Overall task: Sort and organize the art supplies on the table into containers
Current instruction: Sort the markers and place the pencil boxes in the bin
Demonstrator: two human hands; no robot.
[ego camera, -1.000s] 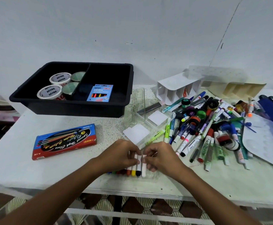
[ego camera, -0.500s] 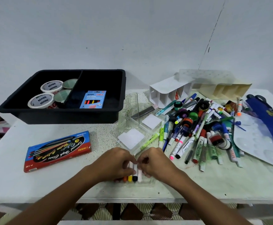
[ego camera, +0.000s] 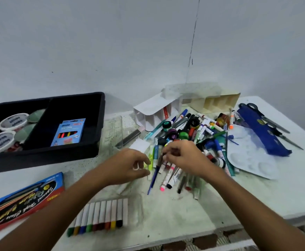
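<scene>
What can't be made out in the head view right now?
- Right hand: its own curled fingers hide which item in the marker pile it grips.
- Left hand: motion blur, contact with the yellow highlighter unclear.
- Red box: cut off by the left edge.
- Tubs: labels blurred.

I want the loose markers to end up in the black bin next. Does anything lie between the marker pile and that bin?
Yes. A clear plastic box with a white pad sits on the table between the marker pile and the black bin. The left hand hovers there too.
</scene>
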